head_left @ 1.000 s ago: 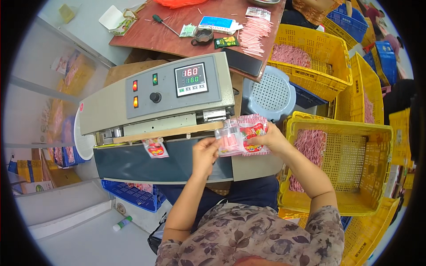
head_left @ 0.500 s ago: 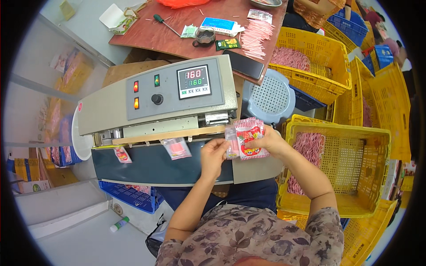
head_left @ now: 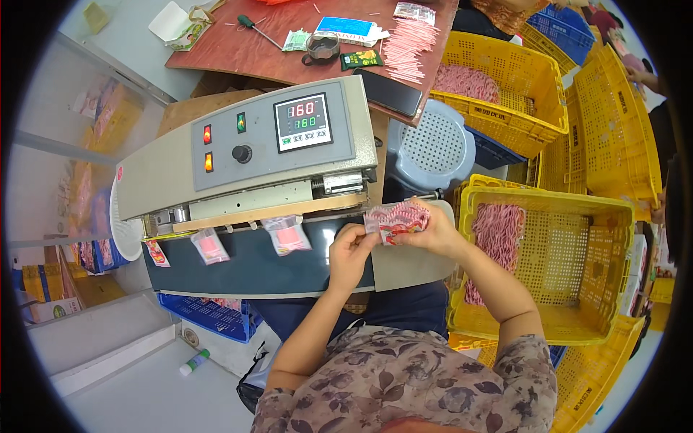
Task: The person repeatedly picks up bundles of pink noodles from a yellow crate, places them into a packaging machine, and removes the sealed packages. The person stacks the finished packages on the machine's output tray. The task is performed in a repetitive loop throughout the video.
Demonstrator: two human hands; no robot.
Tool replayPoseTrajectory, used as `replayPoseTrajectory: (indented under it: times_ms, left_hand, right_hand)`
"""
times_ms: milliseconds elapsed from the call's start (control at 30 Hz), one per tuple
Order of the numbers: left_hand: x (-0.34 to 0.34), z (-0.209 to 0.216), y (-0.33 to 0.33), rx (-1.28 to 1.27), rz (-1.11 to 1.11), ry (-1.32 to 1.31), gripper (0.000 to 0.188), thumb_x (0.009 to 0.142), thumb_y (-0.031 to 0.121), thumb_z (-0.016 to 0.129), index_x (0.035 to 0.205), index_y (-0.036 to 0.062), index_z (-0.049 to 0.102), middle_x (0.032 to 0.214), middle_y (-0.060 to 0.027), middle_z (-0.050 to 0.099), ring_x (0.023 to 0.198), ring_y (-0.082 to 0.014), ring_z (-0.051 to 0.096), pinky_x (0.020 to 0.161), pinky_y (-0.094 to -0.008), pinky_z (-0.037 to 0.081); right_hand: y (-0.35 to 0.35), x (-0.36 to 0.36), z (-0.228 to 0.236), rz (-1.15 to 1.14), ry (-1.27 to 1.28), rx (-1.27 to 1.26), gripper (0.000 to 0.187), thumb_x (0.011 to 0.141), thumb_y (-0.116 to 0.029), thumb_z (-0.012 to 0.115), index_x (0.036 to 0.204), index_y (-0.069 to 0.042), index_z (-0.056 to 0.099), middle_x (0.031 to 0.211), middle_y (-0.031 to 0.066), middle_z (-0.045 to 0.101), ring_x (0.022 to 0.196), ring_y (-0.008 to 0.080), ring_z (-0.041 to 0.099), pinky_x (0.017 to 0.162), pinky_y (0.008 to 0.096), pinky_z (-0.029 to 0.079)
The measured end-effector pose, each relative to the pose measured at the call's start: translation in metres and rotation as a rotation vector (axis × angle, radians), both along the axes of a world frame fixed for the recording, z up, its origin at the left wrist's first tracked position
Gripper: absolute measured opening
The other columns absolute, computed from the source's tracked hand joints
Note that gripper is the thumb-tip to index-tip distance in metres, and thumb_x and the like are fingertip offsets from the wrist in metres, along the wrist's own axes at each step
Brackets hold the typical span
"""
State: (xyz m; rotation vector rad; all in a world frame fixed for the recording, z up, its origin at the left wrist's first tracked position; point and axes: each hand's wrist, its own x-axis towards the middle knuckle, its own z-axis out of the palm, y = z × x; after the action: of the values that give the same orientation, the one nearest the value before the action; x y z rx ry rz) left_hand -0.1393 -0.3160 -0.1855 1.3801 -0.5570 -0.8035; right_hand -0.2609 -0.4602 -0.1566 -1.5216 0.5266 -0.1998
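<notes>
My right hand (head_left: 439,232) is closed around a stack of small pink, red and white plastic packets (head_left: 401,216), tilted so that their striped edges show. At the stack's left end, the thumb and fingers of my left hand (head_left: 350,254) pinch a packet's edge. Both hands are in front of the right end of a grey band sealing machine (head_left: 253,155). Along its front hang a packet with a pink block inside (head_left: 289,236), a similar packet (head_left: 210,247) and a red-and-white packet (head_left: 157,253) at the far left. My fingers hide part of the stack.
Yellow crates (head_left: 548,328) with pink strands (head_left: 497,245) stand at my right. Behind the sealer, a red-brown table (head_left: 238,54) bears a screwdriver (head_left: 258,30), a phone (head_left: 390,92), a glass cup (head_left: 322,49) and pink sticks (head_left: 409,49). A blue-grey stool (head_left: 433,148) stands beside it.
The hanging packets have shifted left along the sealer, and three hang there now instead of two. The stack has tipped from face-up to edge-on. The whole view has shifted slightly.
</notes>
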Motion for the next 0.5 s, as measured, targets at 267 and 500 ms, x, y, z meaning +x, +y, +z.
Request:
replayPoseTrajectory:
  times_ms: [267, 500]
  left_hand:
    - [0.025, 0.005, -0.002, 0.107, 0.098, 0.423, 0.009, 0.08, 0.006, 0.06, 0.082, -0.0027, 0.061, 0.059, 0.0015, 0.051, 0.044, -0.0032, 0.038, 0.039, -0.0166, 0.026]
    - [0.032, -0.005, 0.036, 0.036, 0.471, -0.235, 0.011, 0.081, 0.003, 0.059, 0.091, -0.0009, 0.058, 0.084, -0.003, 0.052, 0.061, -0.0065, 0.047, 0.054, -0.0177, 0.038]
  right_hand:
    - [-0.005, 0.016, 0.0, -0.064, 0.004, 0.366, 0.043, 0.064, -0.001, 0.073, 0.102, -0.001, 0.054, 0.093, 0.003, 0.06, 0.082, 0.0089, 0.055, 0.077, 0.025, 0.046]
    - [-0.009, 0.018, 0.001, -0.039, 0.085, 0.153, 0.043, 0.061, -0.007, 0.078, 0.098, -0.003, 0.055, 0.089, 0.0018, 0.061, 0.079, 0.008, 0.056, 0.074, 0.0249, 0.046]
